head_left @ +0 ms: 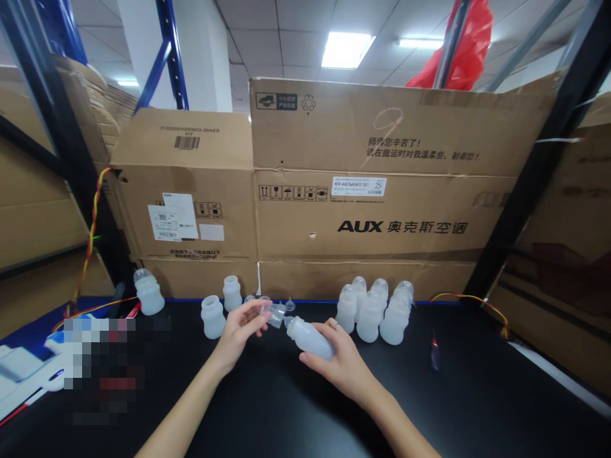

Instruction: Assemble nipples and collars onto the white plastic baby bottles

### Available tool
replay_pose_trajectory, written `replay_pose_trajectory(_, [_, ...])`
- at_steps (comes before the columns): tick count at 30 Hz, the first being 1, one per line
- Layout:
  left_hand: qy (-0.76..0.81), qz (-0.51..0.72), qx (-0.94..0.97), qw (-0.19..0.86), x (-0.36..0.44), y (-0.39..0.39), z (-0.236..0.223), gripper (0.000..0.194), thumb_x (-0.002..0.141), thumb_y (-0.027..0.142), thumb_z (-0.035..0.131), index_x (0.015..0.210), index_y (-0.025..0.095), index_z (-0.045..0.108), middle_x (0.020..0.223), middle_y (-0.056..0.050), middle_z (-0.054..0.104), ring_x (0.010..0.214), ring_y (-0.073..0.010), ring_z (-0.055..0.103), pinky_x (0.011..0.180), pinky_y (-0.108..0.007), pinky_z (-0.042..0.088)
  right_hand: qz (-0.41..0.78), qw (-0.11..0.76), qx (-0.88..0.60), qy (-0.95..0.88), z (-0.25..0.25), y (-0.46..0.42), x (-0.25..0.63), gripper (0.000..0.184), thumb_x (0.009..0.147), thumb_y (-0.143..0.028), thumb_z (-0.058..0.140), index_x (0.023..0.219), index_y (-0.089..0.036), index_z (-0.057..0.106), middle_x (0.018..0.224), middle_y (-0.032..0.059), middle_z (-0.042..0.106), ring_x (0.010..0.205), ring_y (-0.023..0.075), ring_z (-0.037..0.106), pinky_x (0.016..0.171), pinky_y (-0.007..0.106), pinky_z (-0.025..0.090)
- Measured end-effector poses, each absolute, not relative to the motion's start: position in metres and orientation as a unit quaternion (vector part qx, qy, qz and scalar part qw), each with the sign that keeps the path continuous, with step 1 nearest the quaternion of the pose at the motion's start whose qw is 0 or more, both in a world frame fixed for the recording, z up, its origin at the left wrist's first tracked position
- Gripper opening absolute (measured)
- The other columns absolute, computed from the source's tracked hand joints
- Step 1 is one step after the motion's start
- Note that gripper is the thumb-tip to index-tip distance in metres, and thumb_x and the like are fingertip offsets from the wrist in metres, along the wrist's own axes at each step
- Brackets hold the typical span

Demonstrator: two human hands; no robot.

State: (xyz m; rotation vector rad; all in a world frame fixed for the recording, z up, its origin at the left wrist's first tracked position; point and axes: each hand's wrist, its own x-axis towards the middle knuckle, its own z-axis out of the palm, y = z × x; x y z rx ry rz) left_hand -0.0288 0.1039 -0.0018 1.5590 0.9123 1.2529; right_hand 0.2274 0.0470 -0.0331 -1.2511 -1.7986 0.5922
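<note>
My left hand [242, 327] pinches a clear bottle cap [273, 314], its open end facing right. Close beside it, tilted toward the cap, is a translucent white baby bottle [311, 338] with a nipple on its neck. My right hand [337, 356] is wrapped around this bottle's body. The cap and the nipple are very near each other; I cannot tell whether they touch. Two bottles without caps, one nearer [212, 317] and one farther back [232, 293], stand left of my left hand. Behind the cap lie small clear nipples [289, 305].
Several capped bottles [371, 316] stand grouped at the right, and one capped bottle [149, 292] at the far left. A screwdriver [434, 353] lies on the black tabletop [296, 413]. Cardboard panels [382, 152] wall the back. Yellow-red wires [477, 304] run along both sides.
</note>
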Motion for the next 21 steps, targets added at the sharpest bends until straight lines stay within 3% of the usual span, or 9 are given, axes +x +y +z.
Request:
replay_pose_trajectory(10, [0.323,0.468,0.647,0.508,-0.017,0.098,-0.006,0.038,0.077,0.042,0.083,0.107,0.019,0.077,0.084,-0.004,0.068,0.073,-0.0169,0.060,0.060,-0.024,0.047,0.240,0.407,-0.490,-0.733,-0.027,0.043,0.223,0.046,0.080,-0.042,0.080,0.122,-0.026,0.070,0.099,0.0017,0.051,0.091,0.0209,0.058,0.086,0.033,0.048])
replay_pose_trajectory(21, [0.324,0.454,0.620,0.552,-0.014,0.100,-0.018,0.047,0.075,0.041,0.086,0.115,0.017,0.078,0.086,-0.006,0.074,0.074,-0.0188,0.066,0.066,-0.028,0.052,0.227,0.421,-0.488,-0.730,-0.028,0.041,0.222,0.044,0.078,-0.036,0.081,0.120,-0.027,0.071,0.098,0.0012,0.050,0.091,0.0206,0.057,0.089,0.033,0.048])
